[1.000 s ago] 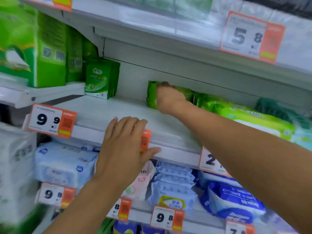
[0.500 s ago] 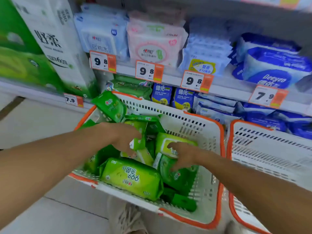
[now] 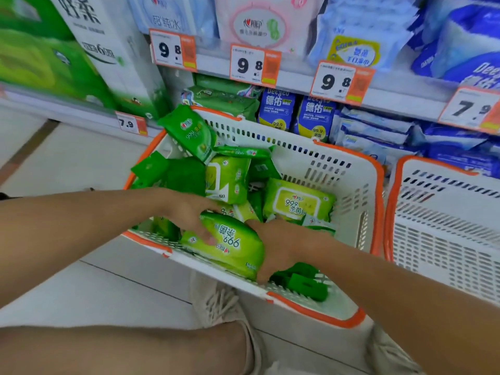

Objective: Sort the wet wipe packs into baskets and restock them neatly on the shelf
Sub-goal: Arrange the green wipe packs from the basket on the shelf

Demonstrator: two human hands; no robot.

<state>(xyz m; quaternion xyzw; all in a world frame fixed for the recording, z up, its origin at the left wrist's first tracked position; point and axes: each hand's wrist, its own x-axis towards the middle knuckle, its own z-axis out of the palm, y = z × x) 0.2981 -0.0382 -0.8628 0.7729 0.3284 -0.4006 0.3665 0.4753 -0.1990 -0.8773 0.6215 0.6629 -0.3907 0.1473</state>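
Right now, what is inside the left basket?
The left basket holds a loose pile of green wipe packs; both hands grip the big pack at the front. Its floor under the pile is mostly covered.

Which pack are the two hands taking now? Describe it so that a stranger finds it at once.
Look at the white basket with the orange rim on the floor before the shelf. At its near edge, the left hand and the right hand grip one large light-green wet wipe pack between them. Its "999" print reads upside down, unlike the upright pack behind.
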